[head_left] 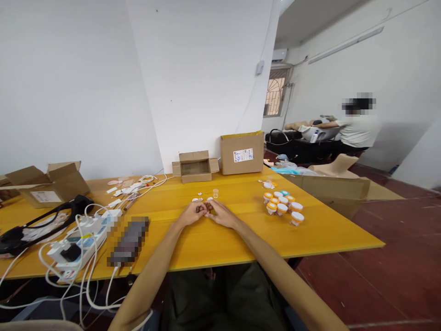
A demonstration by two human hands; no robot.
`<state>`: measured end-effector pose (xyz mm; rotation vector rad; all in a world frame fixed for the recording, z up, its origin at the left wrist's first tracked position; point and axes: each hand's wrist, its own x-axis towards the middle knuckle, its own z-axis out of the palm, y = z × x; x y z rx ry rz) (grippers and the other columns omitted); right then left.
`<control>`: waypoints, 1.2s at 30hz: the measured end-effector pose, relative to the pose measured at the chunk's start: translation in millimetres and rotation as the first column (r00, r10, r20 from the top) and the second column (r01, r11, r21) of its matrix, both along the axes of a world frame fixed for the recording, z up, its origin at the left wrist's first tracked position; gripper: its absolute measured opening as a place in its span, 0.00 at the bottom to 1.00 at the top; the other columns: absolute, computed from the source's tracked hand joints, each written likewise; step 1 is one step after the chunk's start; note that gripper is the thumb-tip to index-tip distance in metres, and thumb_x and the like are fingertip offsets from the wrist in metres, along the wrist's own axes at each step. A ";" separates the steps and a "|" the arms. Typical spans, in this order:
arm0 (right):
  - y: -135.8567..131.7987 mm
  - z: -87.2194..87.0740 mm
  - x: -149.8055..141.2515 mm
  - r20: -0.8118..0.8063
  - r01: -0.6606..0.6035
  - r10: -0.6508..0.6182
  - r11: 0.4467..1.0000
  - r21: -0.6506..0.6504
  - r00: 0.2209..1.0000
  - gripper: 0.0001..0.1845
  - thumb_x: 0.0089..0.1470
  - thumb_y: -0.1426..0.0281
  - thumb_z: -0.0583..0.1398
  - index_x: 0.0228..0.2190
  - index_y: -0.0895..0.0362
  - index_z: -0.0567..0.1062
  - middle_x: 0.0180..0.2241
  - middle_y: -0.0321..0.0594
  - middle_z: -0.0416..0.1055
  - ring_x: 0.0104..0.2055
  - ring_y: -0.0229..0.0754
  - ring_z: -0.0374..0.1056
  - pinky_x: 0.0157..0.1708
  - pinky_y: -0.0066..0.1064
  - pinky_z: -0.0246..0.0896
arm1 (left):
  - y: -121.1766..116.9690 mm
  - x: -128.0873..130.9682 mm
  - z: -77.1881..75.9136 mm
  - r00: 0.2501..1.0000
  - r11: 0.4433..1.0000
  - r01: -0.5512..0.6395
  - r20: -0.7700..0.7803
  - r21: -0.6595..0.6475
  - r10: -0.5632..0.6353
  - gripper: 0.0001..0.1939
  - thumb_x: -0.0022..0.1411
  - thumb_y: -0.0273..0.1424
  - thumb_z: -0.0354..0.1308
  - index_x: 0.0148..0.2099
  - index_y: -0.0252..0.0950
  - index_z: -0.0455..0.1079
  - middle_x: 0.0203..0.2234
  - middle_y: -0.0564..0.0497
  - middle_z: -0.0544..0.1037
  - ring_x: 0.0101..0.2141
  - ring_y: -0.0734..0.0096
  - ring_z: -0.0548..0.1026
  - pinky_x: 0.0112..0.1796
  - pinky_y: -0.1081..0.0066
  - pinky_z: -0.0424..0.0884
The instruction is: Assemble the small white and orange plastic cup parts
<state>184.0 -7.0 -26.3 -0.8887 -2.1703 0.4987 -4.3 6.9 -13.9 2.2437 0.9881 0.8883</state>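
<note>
Both my hands rest together on the yellow table (241, 239), fingertips touching. My left hand (193, 212) has its fingers curled in a pinch, and my right hand (220, 212) meets it with fingers bent; whatever sits between them is too small to name. Just beyond the fingertips lie a few small white pieces (197, 199) and a tiny clear cup (215, 193). To the right stands a cluster of several small jars (283, 206) with white, orange and teal lids.
A power strip (82, 239) with white plugs and cables lies at the left, beside black glasses-like gear (37, 223). Open cardboard boxes (195, 166) and a closed carton (241, 153) stand at the table's back. Another person (356, 126) works far right.
</note>
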 end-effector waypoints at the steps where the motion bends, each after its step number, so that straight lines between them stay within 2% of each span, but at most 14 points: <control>1: -0.3 0.3 0.0 0.002 0.004 -0.004 1.000 0.000 1.000 0.16 0.53 0.71 0.63 0.45 0.53 0.72 0.43 0.42 0.73 0.45 0.46 0.71 0.47 0.38 0.66 | -0.1 0.0 -0.1 1.000 1.000 0.002 0.002 0.000 -0.002 0.05 0.57 0.25 0.57 0.28 0.35 0.70 0.21 0.56 0.66 0.24 0.76 0.63 0.29 0.75 0.63; 6: 0.1 0.3 -0.3 0.005 -0.006 0.006 1.000 0.016 1.000 0.15 0.54 0.71 0.63 0.45 0.53 0.71 0.43 0.43 0.73 0.45 0.46 0.71 0.47 0.38 0.66 | -1.0 1.0 0.8 1.000 1.000 0.023 -0.003 0.020 -0.023 0.05 0.56 0.23 0.56 0.29 0.35 0.72 0.22 0.56 0.67 0.25 0.75 0.64 0.30 0.75 0.63; 14: 1.6 -2.0 -0.4 -0.022 -0.016 0.016 1.000 0.002 1.000 0.16 0.54 0.71 0.63 0.45 0.53 0.71 0.43 0.42 0.74 0.45 0.45 0.71 0.47 0.38 0.66 | -3.0 -0.9 2.6 0.997 0.997 -0.012 -0.070 0.081 0.018 0.05 0.55 0.24 0.54 0.29 0.35 0.70 0.23 0.55 0.68 0.25 0.74 0.64 0.30 0.74 0.63; 22: 1.8 -2.0 0.5 -0.027 -0.026 0.026 1.000 -0.005 0.999 0.15 0.54 0.70 0.63 0.44 0.53 0.71 0.42 0.41 0.74 0.44 0.44 0.71 0.46 0.36 0.66 | -6.4 -3.7 1.7 0.990 0.996 -0.023 -0.136 0.089 0.035 0.04 0.55 0.25 0.54 0.32 0.36 0.69 0.22 0.57 0.66 0.24 0.74 0.63 0.29 0.74 0.62; 36: 4.8 -5.7 3.9 -0.067 -0.031 0.028 0.998 -0.047 0.997 0.16 0.52 0.68 0.65 0.44 0.54 0.71 0.42 0.41 0.74 0.44 0.45 0.70 0.47 0.38 0.66 | -8.4 -4.5 1.0 0.990 0.995 -0.036 -0.136 0.090 0.048 0.04 0.56 0.26 0.55 0.34 0.37 0.70 0.24 0.56 0.68 0.26 0.73 0.66 0.30 0.73 0.64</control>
